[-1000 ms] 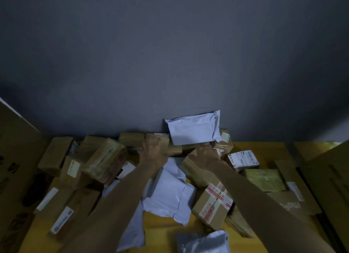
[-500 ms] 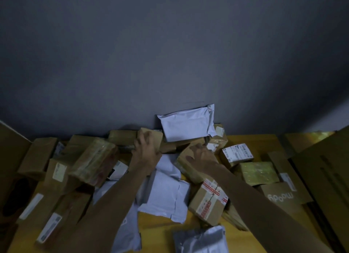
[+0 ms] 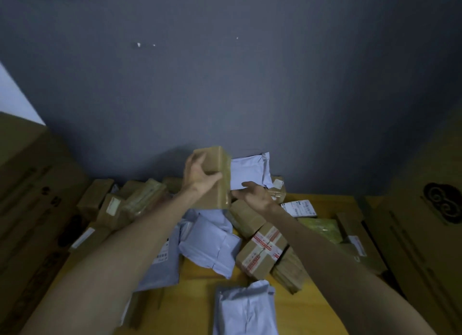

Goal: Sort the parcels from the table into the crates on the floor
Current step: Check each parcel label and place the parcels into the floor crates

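Observation:
My left hand grips a brown taped cardboard box and holds it upright above the pile, near the grey wall. Just to its right, my right hand is open with relaxed fingers and holds nothing, close to the box's lower edge. Below lie many parcels on the yellow table: a box with red-and-white tape, white poly mailers, and a white mailer leaning on the wall. No crates are in view.
Large cardboard cartons stand at the left and right of the table. Brown boxes crowd the back left. A labelled box and a green-wrapped parcel lie at the right. Another white mailer lies at the near edge.
My left hand has lifted the brown box up off the pile and stood it on end. My right hand left the box it rested on and rose beside it.

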